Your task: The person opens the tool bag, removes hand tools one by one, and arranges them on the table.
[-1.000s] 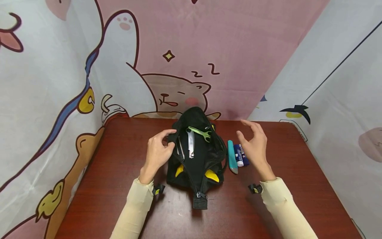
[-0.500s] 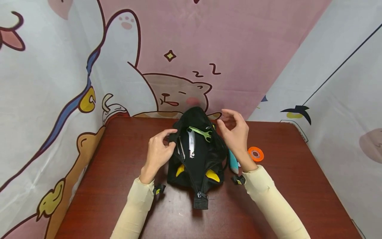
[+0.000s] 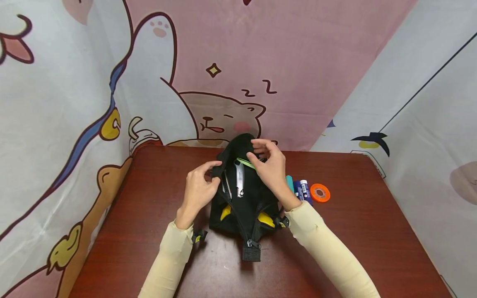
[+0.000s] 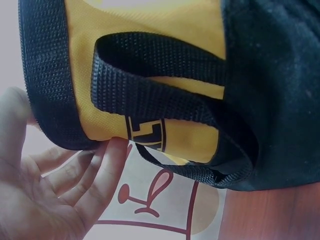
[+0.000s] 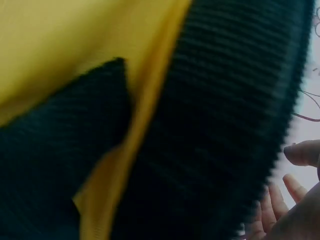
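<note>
A black tool bag (image 3: pixel 244 209) with yellow patches stands unzipped on the table. My left hand (image 3: pixel 199 188) pinches the left edge of its mouth between thumb and fingers; in the left wrist view the fingers lie against the bag's yellow side, beside a black webbing loop (image 4: pixel 155 95). Over the right side of the opening is my right hand (image 3: pixel 273 167), fingers spread and slightly bent, holding nothing. It partly covers a green scissors-like tool (image 3: pixel 244 162) inside the bag. A silvery utility knife (image 3: pixel 239 180) lies next to that. In the right wrist view, the bag (image 5: pixel 210 125) fills most of the frame.
Right of the bag lie a teal item (image 3: pixel 290 183), two blue-and-white glue-stick-like tubes (image 3: pixel 305 190) and an orange tape roll (image 3: pixel 320 193). The red-brown table (image 3: pixel 357 231) meets a cartoon-printed cloth (image 3: pixel 298 62) at its back edge.
My right hand has moved left from beside the small items to over the bag's opening, uncovering the orange roll and the tubes. The left hand keeps its place on the bag's edge.
</note>
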The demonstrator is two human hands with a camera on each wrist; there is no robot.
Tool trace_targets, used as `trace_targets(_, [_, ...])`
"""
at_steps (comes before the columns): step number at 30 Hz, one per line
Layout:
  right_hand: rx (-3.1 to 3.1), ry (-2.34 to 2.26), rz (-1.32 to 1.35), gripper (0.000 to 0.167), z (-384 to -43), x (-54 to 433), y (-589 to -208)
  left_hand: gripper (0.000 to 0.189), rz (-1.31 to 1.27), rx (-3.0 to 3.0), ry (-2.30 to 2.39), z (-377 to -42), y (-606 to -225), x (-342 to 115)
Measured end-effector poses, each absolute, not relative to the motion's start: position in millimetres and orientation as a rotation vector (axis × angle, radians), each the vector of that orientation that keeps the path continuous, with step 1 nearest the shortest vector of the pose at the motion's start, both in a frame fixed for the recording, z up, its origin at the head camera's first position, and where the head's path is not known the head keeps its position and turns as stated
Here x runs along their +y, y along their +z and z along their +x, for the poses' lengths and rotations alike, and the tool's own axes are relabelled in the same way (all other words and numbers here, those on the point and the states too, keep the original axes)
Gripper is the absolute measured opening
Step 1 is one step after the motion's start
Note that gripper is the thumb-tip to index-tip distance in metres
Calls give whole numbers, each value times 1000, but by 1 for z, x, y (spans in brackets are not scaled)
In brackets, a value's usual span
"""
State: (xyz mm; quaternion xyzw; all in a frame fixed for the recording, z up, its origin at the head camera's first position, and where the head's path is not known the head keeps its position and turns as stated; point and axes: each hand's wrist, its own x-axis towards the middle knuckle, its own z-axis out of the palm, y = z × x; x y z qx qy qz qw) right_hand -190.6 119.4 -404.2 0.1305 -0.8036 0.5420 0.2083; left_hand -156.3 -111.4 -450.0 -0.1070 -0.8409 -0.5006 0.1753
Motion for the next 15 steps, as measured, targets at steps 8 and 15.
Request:
trace_targets(8, [-2381, 1436, 433, 37, -198, 111, -427, 45, -301, -2395, -1402, -157, -450, -112])
trace_targets(15, [-2420, 1414, 469, 38, -202, 106, -436, 44, -302, -2394, -1423, -157, -450, -112])
